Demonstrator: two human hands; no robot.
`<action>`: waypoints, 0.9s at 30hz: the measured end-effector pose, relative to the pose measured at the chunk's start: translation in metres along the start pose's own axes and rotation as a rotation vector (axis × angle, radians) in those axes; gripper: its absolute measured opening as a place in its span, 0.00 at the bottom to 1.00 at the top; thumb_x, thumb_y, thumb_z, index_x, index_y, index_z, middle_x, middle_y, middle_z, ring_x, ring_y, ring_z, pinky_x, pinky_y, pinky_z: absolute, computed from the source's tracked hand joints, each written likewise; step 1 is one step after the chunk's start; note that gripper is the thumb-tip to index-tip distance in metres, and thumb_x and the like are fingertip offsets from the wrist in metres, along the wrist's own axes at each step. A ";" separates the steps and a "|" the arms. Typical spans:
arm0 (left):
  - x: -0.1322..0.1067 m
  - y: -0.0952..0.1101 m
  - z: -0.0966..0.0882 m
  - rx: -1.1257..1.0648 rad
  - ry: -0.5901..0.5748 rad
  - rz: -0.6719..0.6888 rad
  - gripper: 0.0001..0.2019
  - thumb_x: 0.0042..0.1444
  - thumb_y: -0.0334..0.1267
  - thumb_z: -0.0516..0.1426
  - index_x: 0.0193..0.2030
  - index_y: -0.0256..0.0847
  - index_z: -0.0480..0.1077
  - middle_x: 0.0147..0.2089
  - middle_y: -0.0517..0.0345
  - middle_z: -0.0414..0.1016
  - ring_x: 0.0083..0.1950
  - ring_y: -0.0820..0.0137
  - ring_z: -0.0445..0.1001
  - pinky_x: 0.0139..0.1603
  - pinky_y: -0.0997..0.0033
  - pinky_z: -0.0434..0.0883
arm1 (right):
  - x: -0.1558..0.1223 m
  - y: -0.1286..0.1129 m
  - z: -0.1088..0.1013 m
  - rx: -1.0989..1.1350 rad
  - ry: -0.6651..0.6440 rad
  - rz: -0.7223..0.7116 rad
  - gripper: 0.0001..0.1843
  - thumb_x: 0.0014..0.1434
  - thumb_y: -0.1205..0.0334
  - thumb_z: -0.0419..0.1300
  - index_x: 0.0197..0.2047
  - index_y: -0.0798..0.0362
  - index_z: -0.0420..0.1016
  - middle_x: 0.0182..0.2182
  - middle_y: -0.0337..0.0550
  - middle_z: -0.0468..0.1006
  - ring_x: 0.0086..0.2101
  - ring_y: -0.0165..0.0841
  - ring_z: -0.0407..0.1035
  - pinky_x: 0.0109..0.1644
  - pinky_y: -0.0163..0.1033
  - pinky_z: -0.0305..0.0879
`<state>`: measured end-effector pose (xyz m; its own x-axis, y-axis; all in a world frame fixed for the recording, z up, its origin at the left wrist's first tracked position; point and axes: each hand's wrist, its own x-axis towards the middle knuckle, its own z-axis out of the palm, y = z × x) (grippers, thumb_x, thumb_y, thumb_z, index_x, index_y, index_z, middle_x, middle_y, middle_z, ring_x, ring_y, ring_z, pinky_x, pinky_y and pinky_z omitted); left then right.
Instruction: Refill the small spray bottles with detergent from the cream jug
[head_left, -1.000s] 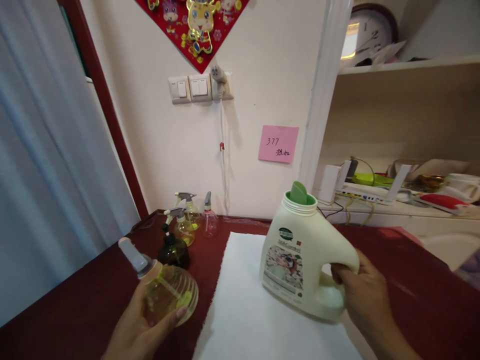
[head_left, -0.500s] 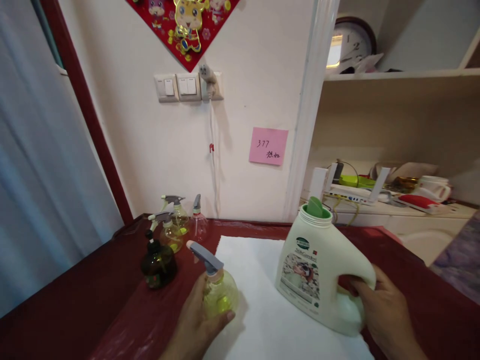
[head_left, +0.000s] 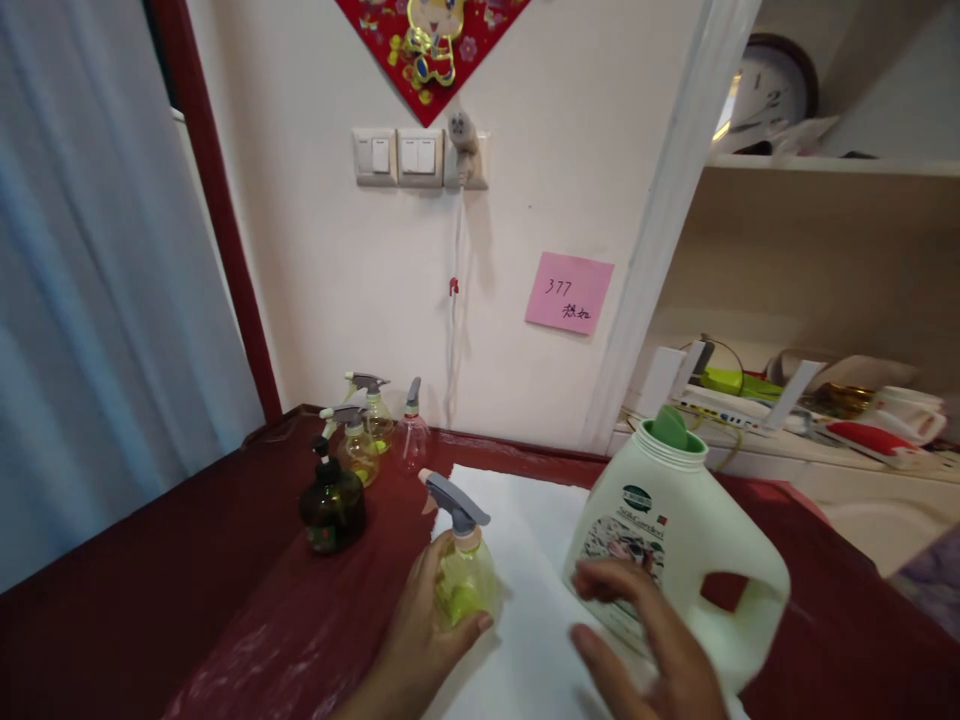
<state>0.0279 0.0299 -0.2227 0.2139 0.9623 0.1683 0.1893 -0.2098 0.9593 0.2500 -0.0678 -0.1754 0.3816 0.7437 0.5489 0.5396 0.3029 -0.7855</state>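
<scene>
My left hand [head_left: 420, 640] is wrapped round a small clear spray bottle [head_left: 463, 575] with yellow-green liquid and a grey trigger head, standing upright at the left edge of a white cloth [head_left: 525, 560]. A large pale-green detergent jug [head_left: 675, 545] with an open green spout stands on the cloth to the right. My right hand [head_left: 645, 650] is open in front of the jug's label, fingers spread, off the handle.
A dark round pump bottle [head_left: 332, 502] and three small spray bottles [head_left: 371, 435] stand at the back left of the dark red table [head_left: 225, 600]. A curtain [head_left: 97, 300] hangs at left. A shelf [head_left: 825, 420] with clutter is at right. A pink note [head_left: 568, 294] is on the wall.
My left hand carried the spray bottle rightward and stood it upright at the cloth's edge. My right hand let go of the jug's handle and moved in front of its label.
</scene>
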 end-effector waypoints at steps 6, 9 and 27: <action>0.000 -0.009 0.004 0.007 -0.048 0.077 0.36 0.53 0.39 0.66 0.67 0.44 0.60 0.69 0.42 0.66 0.71 0.50 0.63 0.71 0.48 0.59 | 0.039 -0.036 0.080 -0.082 -0.328 -0.061 0.28 0.54 0.54 0.67 0.58 0.49 0.71 0.49 0.47 0.79 0.50 0.46 0.74 0.54 0.51 0.70; 0.000 -0.009 0.003 -0.022 -0.066 0.095 0.34 0.53 0.38 0.67 0.66 0.44 0.63 0.68 0.42 0.67 0.71 0.49 0.64 0.72 0.49 0.59 | 0.049 -0.039 0.095 -0.113 -0.404 -0.057 0.15 0.57 0.55 0.63 0.47 0.50 0.76 0.43 0.46 0.79 0.45 0.45 0.74 0.51 0.50 0.68; -0.002 0.000 -0.001 0.032 -0.083 -0.027 0.41 0.44 0.34 0.66 0.67 0.38 0.61 0.68 0.38 0.65 0.70 0.48 0.61 0.73 0.49 0.55 | 0.094 -0.076 0.066 0.372 -0.083 0.090 0.21 0.57 0.46 0.69 0.48 0.50 0.81 0.45 0.47 0.84 0.46 0.42 0.76 0.55 0.51 0.70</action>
<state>0.0269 0.0276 -0.2228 0.2869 0.9502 0.1214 0.2263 -0.1904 0.9553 0.1958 0.0184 -0.0827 0.3444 0.8184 0.4600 0.1921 0.4182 -0.8878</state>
